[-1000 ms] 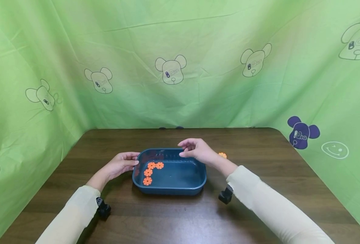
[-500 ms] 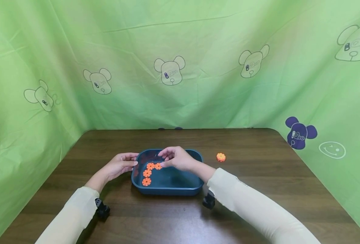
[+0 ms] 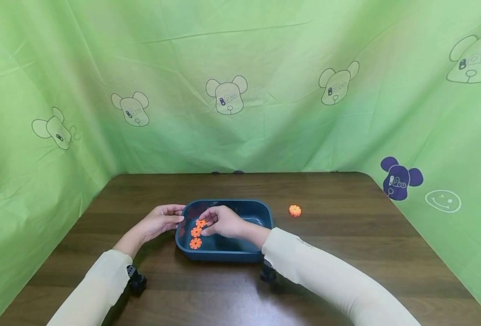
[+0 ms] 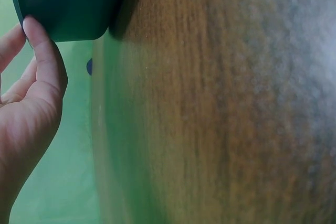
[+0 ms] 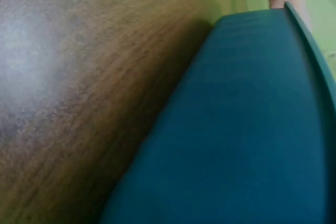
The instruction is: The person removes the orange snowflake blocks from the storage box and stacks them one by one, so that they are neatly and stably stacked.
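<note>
A dark blue rectangular basin (image 3: 224, 256) stands on the table. My left hand (image 3: 157, 222) pinches its left rim between thumb and fingers; the left wrist view shows the thumb (image 4: 37, 32) against the outside. Reaching into the basin from the right, my right hand (image 3: 225, 222) has thumb and fingertips apart, close around the orange notched discs. Three discs are visible at the left side: a back disc (image 3: 201, 222), a middle disc (image 3: 196, 232) and a front disc (image 3: 195, 243). The hand covers the spot where another disc lay. No held disc shows in the right hand.
Right of the basin, an orange disc (image 3: 295, 210), apparently stacked on others, lies on the brown wooden table (image 3: 338, 235). A green patterned curtain (image 3: 264, 127) hangs behind and beside the table. The basin's front wall (image 5: 236, 129) fills much of the right wrist view.
From above the basin's back right, my right hand has moved left and down to the discs, uncovering the orange stack at right. My left hand has stayed on the rim.
</note>
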A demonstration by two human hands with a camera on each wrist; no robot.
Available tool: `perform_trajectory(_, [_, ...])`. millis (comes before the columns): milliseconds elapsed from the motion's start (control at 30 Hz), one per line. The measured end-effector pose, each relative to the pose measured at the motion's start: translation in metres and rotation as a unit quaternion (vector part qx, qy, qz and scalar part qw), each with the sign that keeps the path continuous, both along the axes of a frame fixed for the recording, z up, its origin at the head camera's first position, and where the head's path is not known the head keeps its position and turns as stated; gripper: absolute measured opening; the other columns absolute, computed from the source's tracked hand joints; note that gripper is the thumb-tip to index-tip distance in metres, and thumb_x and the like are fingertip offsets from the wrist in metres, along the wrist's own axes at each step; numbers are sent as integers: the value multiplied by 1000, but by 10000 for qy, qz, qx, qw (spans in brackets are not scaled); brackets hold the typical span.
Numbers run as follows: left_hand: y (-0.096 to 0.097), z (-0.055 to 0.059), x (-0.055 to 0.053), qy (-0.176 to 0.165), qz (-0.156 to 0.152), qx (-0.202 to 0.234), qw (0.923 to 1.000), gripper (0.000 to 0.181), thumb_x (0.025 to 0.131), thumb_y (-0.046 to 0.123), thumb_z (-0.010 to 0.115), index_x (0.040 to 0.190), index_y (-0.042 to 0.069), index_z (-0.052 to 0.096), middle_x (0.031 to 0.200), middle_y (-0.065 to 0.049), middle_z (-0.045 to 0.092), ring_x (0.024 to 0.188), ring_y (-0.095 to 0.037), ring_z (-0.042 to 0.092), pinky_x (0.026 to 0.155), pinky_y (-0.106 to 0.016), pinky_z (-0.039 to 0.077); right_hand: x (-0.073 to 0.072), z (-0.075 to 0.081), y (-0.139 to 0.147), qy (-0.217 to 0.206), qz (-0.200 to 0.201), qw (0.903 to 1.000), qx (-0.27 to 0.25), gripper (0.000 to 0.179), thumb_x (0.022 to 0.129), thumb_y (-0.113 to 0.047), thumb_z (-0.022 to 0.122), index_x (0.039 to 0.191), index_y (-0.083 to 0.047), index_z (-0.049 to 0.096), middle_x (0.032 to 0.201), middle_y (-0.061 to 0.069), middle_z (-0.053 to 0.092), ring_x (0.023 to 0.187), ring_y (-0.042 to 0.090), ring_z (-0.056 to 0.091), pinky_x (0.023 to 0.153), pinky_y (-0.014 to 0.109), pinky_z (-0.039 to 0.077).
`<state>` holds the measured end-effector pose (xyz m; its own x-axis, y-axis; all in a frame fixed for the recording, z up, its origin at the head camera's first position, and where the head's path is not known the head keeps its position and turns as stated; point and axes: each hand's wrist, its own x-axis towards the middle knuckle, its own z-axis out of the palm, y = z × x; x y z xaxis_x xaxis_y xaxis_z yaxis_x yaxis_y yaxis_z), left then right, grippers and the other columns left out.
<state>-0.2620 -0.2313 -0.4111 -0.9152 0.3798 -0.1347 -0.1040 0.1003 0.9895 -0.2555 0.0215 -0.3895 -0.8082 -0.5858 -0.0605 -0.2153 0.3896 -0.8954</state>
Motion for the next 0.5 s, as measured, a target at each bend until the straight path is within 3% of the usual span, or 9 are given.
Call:
perform_trajectory(333, [2,0,0,-3,29,34,10000,51,96,2,57,140,-15,37,109,-11,57,94,-14,61,82,-28,53,1,-15,-10,-287,456,9982,281,32,81,1,76,111,1,66,97,9,64,84,16,58,78,28,52])
perform_trajectory(500, [2,0,0,-4,18,46,10000,51,96,2,56,141,-15,36,110,-10,58,94,-13,61,82,-27,52,4,-20,-12,-148,600,9971,449,31,81,2,76,110,1,68,96,7,64,83,14,58,79,27,51])
